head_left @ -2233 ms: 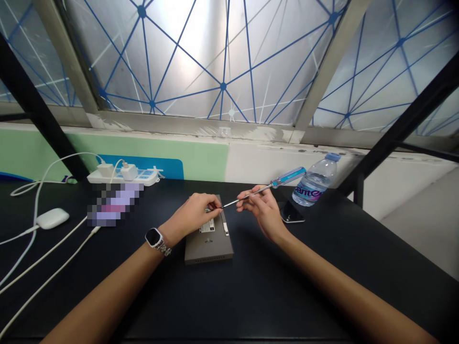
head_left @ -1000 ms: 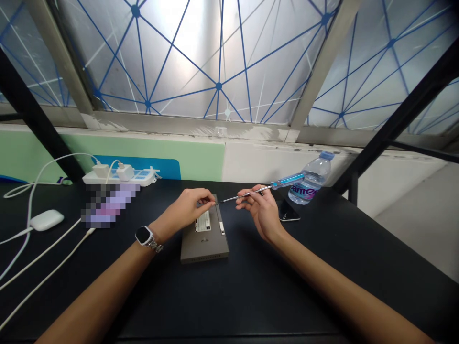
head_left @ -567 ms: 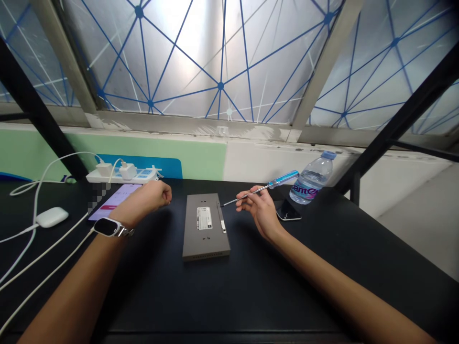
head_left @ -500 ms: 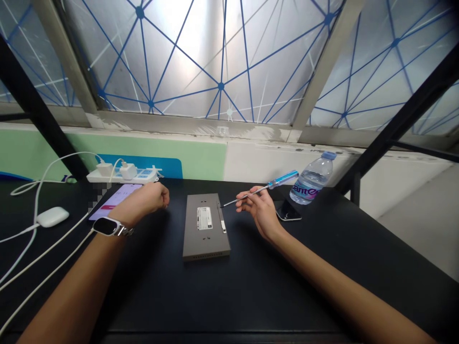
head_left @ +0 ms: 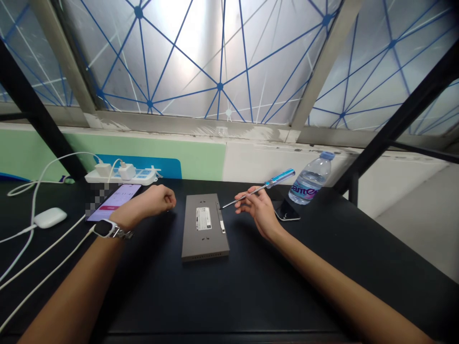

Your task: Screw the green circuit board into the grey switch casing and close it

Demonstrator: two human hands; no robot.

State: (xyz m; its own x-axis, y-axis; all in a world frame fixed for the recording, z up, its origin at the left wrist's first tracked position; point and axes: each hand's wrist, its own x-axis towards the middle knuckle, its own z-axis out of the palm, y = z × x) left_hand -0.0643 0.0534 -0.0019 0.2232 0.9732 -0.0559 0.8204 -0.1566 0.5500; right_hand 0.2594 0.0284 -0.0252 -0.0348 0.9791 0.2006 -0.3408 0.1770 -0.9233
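A flat grey-brown box (head_left: 193, 242) lies on the black table with a white label (head_left: 203, 218) on its upper face. To its right, my right hand (head_left: 258, 210) holds a screwdriver (head_left: 279, 178) by its metal shaft, the clear blue handle pointing up and right. The screwdriver's tip meets the box's right edge, just above a small silver-white strip (head_left: 223, 226). My left hand (head_left: 158, 199) hovers left of the box, apart from it, with fingers curled together. What those fingers hold, if anything, is hidden. A watch (head_left: 106, 229) is on the left wrist.
A lit phone (head_left: 107, 206) lies beneath and beyond my left forearm. Behind it sits a power strip (head_left: 143, 177) with white cables running left, near a white earbud case (head_left: 50, 218). At right are a dark phone (head_left: 287, 211) and a water bottle (head_left: 311, 179).
My left hand has moved a little to the right, closer to the box. The screwdriver and my right hand keep almost the same place; the view has shifted slightly.
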